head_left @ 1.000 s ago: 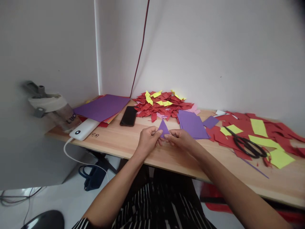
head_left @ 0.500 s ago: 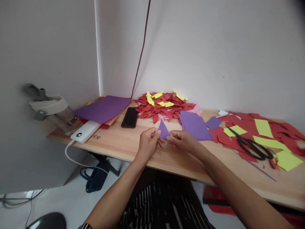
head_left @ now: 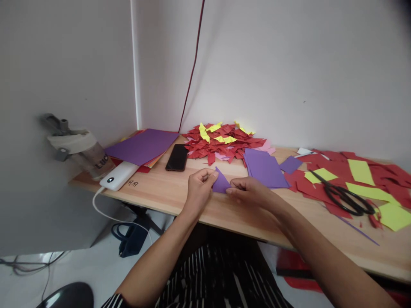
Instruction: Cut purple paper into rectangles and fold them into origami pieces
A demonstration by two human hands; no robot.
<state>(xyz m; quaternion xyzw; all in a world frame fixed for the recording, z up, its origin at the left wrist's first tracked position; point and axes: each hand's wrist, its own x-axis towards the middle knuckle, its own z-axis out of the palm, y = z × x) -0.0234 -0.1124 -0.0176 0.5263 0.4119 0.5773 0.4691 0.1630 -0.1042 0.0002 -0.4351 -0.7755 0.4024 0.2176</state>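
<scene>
A small purple paper triangle [head_left: 220,184] is held between my two hands, just above the front part of the wooden table. My left hand [head_left: 201,183] pinches its upper left corner with thumb and fingers. At its lower right corner, the fingertips of my right hand [head_left: 247,189] grip the paper. Right behind my right hand lies a stack of purple paper squares [head_left: 265,168]. A heap of folded red paper pieces [head_left: 224,147], with a few yellow and pink ones, sits by the wall.
Black-handled scissors [head_left: 345,197] lie on red and yellow paper scraps [head_left: 359,171] at the right. A phone [head_left: 177,157] rests left of the heap. Further left are large purple sheets [head_left: 141,145], a white power bank [head_left: 118,176] with a cable, and a drinking bottle [head_left: 85,149].
The purple triangle has turned in my hands, its point now tilting left into my left fingers. My right hand has shifted slightly right and down. The view has swung a little to the left.
</scene>
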